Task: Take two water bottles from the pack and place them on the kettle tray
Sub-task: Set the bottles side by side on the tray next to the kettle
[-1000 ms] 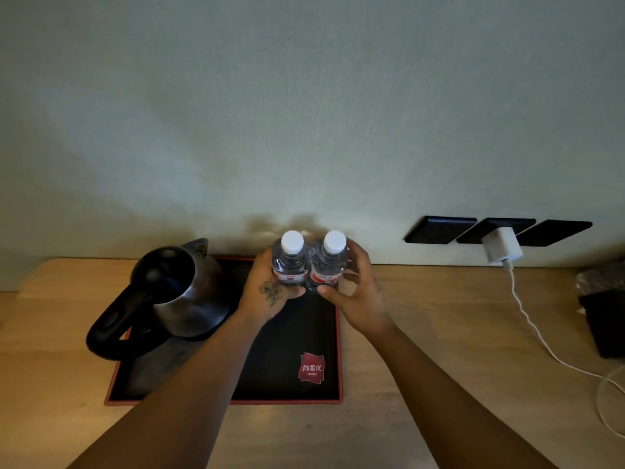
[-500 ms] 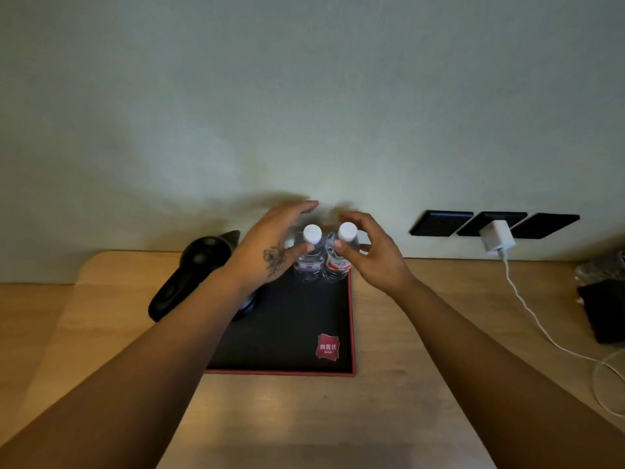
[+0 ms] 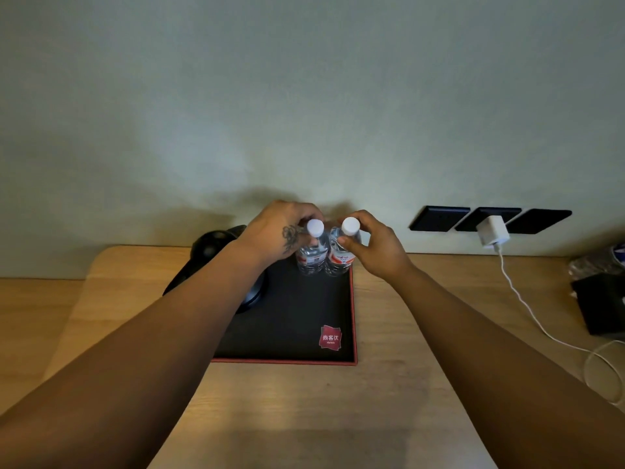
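Note:
Two small clear water bottles with white caps stand upright side by side in the far right corner of the black, red-edged kettle tray point(image 3: 294, 319). My left hand point(image 3: 277, 231) curls around the neck of the left bottle point(image 3: 313, 253). My right hand point(image 3: 372, 245) pinches the neck of the right bottle point(image 3: 340, 260) just under its cap. The black kettle point(image 3: 216, 252) sits on the tray's left side, mostly hidden behind my left forearm. No bottle pack is in view.
The tray rests on a light wooden desk point(image 3: 389, 384) against a pale wall. A white charger point(image 3: 493, 231) is plugged into black wall sockets point(image 3: 439, 219), and its cable point(image 3: 527, 309) trails across the desk's right side. A black box point(image 3: 602, 306) stands at the right edge.
The view pulled back and tilted. My hands moved from the bottles' bodies up to their necks, and the left hand's fingers, spread half a second ago, have closed around its bottle.

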